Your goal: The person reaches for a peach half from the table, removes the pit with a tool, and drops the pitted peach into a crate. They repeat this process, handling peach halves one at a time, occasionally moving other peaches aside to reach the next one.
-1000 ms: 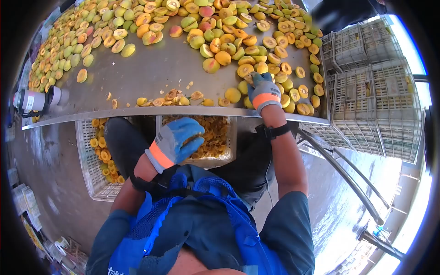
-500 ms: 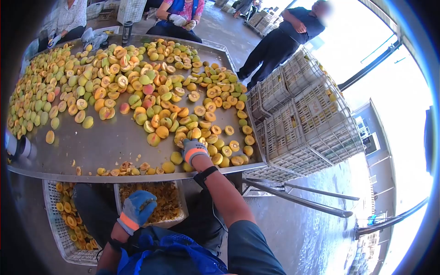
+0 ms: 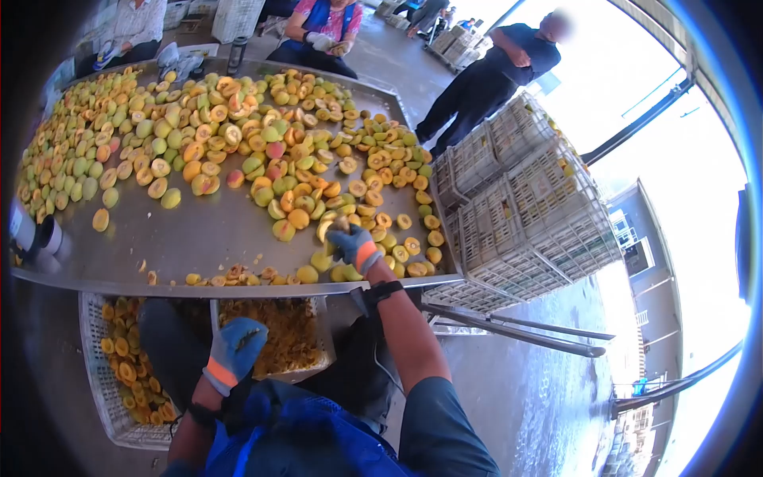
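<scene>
My right hand [image 3: 351,245], in a grey-blue glove with an orange band, is over the near right part of the metal table [image 3: 238,238]. Its fingers are bent around something small and brownish, blurred at the fingertips. A yellow peach half [image 3: 324,230] lies right against these fingers, among many other halved peaches [image 3: 274,151]. Low in front of my body, my left hand [image 3: 238,350] wears a matching glove and has its fingers curled closed. Whatever it holds is hidden. It is beside a crate of brown-orange scraps [image 3: 294,342], below the table edge.
A white crate of peach halves [image 3: 131,381] stands at lower left. Small scraps [image 3: 230,278] line the table's near edge. Stacked crates [image 3: 524,199] rise beyond the right side. One person [image 3: 493,75] stands behind them; two others sit across the table, one with gloved hands [image 3: 326,44].
My right hand has lifted a little from the fruit and turned, its fingers now pointing left. My left hand stays low and closed. The whole view has shifted slightly.
</scene>
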{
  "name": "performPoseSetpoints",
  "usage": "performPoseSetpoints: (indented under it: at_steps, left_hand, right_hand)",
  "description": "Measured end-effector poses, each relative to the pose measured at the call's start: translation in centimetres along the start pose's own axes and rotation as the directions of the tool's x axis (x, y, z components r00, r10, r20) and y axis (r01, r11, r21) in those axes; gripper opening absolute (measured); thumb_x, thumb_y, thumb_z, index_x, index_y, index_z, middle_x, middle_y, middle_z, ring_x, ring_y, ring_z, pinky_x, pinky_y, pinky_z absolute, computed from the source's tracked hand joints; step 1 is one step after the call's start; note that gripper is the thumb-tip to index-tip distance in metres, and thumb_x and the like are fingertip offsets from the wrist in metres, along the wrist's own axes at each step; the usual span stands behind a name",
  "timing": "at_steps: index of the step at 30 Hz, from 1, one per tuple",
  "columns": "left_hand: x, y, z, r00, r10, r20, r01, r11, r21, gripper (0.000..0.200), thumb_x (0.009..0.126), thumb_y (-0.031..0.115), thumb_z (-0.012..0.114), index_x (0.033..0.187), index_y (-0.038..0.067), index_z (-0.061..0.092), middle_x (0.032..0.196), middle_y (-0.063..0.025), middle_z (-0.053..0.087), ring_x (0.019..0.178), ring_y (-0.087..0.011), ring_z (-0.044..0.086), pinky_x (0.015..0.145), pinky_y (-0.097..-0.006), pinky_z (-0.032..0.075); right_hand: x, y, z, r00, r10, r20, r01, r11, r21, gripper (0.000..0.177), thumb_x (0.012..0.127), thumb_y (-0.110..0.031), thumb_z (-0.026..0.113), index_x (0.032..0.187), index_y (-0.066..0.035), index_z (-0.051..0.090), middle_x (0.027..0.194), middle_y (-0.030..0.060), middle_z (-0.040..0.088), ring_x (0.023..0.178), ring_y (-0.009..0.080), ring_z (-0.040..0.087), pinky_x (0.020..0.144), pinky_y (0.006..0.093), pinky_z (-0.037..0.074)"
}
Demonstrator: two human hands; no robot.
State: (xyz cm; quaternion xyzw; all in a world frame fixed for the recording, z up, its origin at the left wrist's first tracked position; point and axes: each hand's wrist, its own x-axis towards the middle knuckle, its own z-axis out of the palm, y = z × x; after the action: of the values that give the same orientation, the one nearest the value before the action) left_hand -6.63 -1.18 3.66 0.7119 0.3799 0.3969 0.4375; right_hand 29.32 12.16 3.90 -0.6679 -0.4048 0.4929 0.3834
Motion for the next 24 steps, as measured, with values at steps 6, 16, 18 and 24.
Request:
performPoseSetpoints:
  at_steps: [6, 16, 18, 24]
  left_hand:
    - [4.2, -2.4, 3.5, 0.894, -0.444, 0.068, 0.275, 0.420, -0.865, 0.055, 0.108, 0.044, 0.045, 0.147, 0.005, 0.049, 0.140, -0.0074, 0.059, 0.126, -0.0179, 0.056, 0.107, -0.0366, 0.045]
    - [3.0, -1.9, 4.2, 0.921, -0.275, -0.274, -0.105, 0.503, -0.858, 0.050, 0.086, -0.006, 0.073, 0.131, 0.001, 0.053, 0.121, -0.0097, 0.067, 0.108, -0.0204, 0.066, 0.097, -0.0330, 0.054]
    - [1.2, -2.4, 3.9, 0.853, -0.509, -0.117, -0.083, 0.090, -0.992, 0.045, 0.084, -0.008, 0.074, 0.125, 0.001, 0.057, 0.116, -0.0094, 0.069, 0.101, -0.0217, 0.069, 0.093, -0.0323, 0.055]
    - [0.7, -1.5, 3.7, 0.816, -0.454, -0.357, 0.157, 0.770, -0.619, 0.034, 0.108, 0.032, 0.047, 0.117, 0.003, 0.063, 0.105, -0.0149, 0.071, 0.103, -0.0295, 0.070, 0.093, -0.0422, 0.058]
  right_hand:
    - [-8.5, 0.2, 6.1, 0.891, -0.237, 0.388, -0.140, 0.669, 0.730, 0.028, 0.098, -0.027, 0.058, 0.117, -0.007, 0.059, 0.097, 0.0093, 0.066, 0.065, 0.0144, 0.060, 0.049, 0.0210, 0.045]
    - [-14.6, 2.5, 15.6, 0.902, -0.426, 0.072, 0.424, 0.905, 0.038, 0.027, 0.091, -0.011, 0.071, 0.115, 0.000, 0.065, 0.093, 0.0083, 0.069, 0.077, 0.0158, 0.067, 0.066, 0.0307, 0.053]
    - [-15.2, 4.1, 16.6, 0.867, -0.497, 0.036, 0.498, 0.864, -0.080, 0.028, 0.091, -0.009, 0.072, 0.115, 0.002, 0.063, 0.094, 0.0115, 0.069, 0.088, 0.0208, 0.068, 0.081, 0.0363, 0.055]
    - [-17.0, 6.5, 14.7, 0.952, -0.261, 0.162, 0.202, 0.929, 0.312, 0.023, 0.100, -0.006, 0.060, 0.122, 0.001, 0.059, 0.095, 0.0034, 0.063, 0.075, 0.0076, 0.059, 0.065, 0.0231, 0.050]
